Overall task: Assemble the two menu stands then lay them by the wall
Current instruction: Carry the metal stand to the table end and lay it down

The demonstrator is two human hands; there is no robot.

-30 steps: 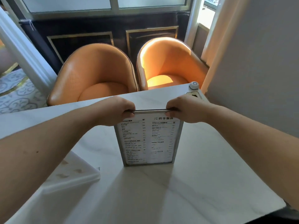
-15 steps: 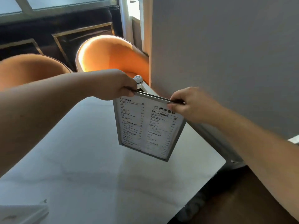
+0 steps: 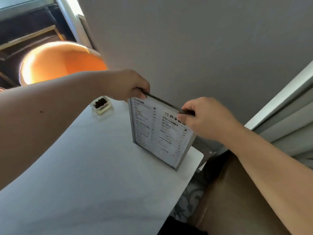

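Observation:
A menu stand (image 3: 158, 134), a grey-framed printed menu sheet, stands upright on the white table (image 3: 94, 167) near its right edge, close to the grey wall (image 3: 194, 48). My left hand (image 3: 125, 85) pinches the top left corner of the frame. My right hand (image 3: 203, 116) pinches the top right corner. The stand's bottom edge rests on or just above the tabletop. Only one menu stand is in view.
A small clear holder with a dark printed card (image 3: 101, 104) sits on the table behind the stand, by the wall. An orange tub chair (image 3: 64, 61) stands beyond the table. A brown seat (image 3: 237, 200) lies to the right below the table edge.
Both hands carried the menu stand from the middle of the table to the right, toward the wall, and lowered it to the tabletop near the table's edge. The camera view swung right.

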